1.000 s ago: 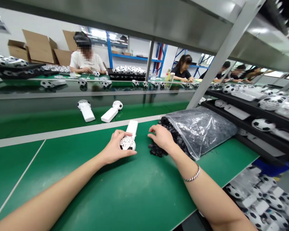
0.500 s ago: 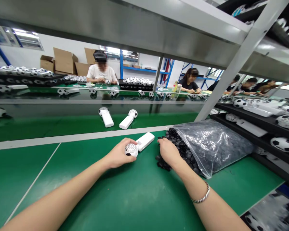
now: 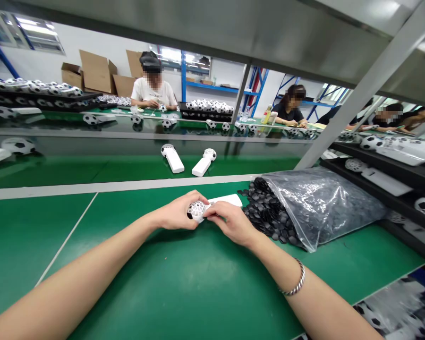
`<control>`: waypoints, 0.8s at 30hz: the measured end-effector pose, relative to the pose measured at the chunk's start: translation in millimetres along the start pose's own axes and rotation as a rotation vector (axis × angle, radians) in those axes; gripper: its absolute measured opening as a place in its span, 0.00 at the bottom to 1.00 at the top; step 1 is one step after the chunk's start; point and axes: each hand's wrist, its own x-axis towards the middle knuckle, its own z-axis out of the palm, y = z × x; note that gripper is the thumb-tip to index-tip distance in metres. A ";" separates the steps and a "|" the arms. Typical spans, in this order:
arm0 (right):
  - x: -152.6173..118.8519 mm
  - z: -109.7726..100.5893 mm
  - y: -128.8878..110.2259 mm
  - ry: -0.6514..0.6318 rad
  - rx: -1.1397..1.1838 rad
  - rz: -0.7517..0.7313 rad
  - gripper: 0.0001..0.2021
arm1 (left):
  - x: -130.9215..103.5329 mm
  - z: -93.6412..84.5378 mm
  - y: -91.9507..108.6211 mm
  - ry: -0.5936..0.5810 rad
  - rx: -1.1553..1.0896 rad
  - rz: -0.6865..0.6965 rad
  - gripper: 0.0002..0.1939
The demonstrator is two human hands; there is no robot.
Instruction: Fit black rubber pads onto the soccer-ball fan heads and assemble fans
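My left hand [image 3: 179, 211] is closed around the football-patterned head of a white handheld fan [image 3: 197, 210], whose slatted grille faces up. The fan's white handle [image 3: 230, 200] points right, partly behind my right hand [image 3: 230, 221]. That hand is closed in a pinch at the right edge of the ball, thumb and forefinger pressed on a small black piece that is mostly hidden. Right of it, many flat black pieces [image 3: 267, 212] spill from the mouth of a clear plastic bag [image 3: 326, 208] lying on the green table [image 3: 184, 293].
Two similar fans lie on the green conveyor [image 3: 127, 165] ahead, and another is at its left. Black trays [image 3: 368, 177] of fans stand at right beside a slanted metal post [image 3: 340, 113]. Across the line sit co-workers, one in a white shirt [image 3: 154, 92].
My right hand has left the black pieces and come left to the fan's ball head. My left hand keeps its hold. Fans on the conveyor have shifted right, and the view has tilted slightly.
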 end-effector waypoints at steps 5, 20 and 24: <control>2.3 8.6 0.9 -0.029 -0.073 -0.052 0.07 | 1.2 3.4 -1.1 0.046 0.007 0.004 0.25; 8.9 2.7 7.1 0.098 -0.049 0.114 0.10 | 4.8 11.2 0.7 0.146 0.001 -0.015 0.22; 11.6 2.7 5.0 0.096 -0.070 0.156 0.13 | 5.5 11.0 2.9 0.144 0.009 -0.022 0.23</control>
